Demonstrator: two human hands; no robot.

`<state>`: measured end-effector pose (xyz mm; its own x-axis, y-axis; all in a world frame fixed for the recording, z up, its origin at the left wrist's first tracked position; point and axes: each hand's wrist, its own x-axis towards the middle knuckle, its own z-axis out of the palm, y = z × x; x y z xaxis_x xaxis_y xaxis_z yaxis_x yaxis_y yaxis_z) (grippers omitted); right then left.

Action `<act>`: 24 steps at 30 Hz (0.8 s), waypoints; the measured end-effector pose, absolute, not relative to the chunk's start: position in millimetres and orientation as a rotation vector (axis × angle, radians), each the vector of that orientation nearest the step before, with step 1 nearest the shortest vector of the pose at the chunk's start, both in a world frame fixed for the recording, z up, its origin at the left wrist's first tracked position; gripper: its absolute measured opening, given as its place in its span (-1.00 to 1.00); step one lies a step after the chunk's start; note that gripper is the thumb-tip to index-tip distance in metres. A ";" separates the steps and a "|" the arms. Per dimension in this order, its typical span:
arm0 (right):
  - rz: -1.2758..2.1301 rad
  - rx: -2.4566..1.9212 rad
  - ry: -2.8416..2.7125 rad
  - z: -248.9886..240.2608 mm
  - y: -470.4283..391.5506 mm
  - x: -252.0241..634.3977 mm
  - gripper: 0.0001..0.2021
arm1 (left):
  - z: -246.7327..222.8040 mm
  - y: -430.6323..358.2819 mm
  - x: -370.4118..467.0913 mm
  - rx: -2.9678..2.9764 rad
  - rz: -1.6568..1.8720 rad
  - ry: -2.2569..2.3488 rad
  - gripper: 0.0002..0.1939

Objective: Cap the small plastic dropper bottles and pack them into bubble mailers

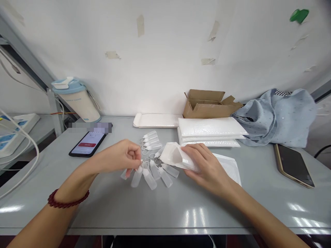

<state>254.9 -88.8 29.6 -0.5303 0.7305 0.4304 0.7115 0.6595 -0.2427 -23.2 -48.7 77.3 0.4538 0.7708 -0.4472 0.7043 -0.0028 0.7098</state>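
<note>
My left hand (126, 156) is closed in a pinch at the capped top of a small translucent squeeze bottle (137, 177). Several more such bottles (150, 179) with white caps and thin loops lie around it on the table, and a neat row of them (151, 139) lies just behind. In my right hand (205, 165) is a white bubble mailer (178, 156), its mouth spread and facing left toward the bottles. Another white mailer (230, 167) lies flat on the table, partly hidden beneath my right hand.
A stack of white bubble mailers (212, 127) lies behind my right hand, before an open cardboard box (209, 110). A flat white mailer (157, 120) lies along the wall. Phones (85, 143) (294, 165) lie at both sides. A tumbler (79, 101) and a blue cloth bag (281, 117) stand at the back.
</note>
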 end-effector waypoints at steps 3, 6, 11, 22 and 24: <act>0.055 -1.137 -2.381 30.0 -88.6 254.3 -0.54 | 75.7 -46.0 -24.8 1.649 0.333 1.316 -0.87; 0.059 -1.137 -2.385 29.9 -88.9 254.0 -0.54 | 73.6 -44.4 -28.0 1.584 0.601 1.296 -0.87; 0.066 -1.136 -2.384 28.6 -89.4 252.9 -0.55 | 73.5 -48.9 -21.8 1.535 0.939 1.152 -0.91; 0.107 -1.096 -2.319 30.3 -94.7 248.9 -0.51 | 54.2 -71.4 21.0 1.687 0.733 1.097 -0.83; 0.108 -1.105 -2.298 29.6 -95.1 248.7 -0.51 | 50.2 -74.5 24.8 1.880 0.741 1.131 -0.83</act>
<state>248.7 -95.1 29.6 -0.4881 0.7373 0.4670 0.6901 0.6536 -0.3107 24.8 -74.5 50.2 0.4281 0.9005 0.0765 0.4303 -0.2776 0.8589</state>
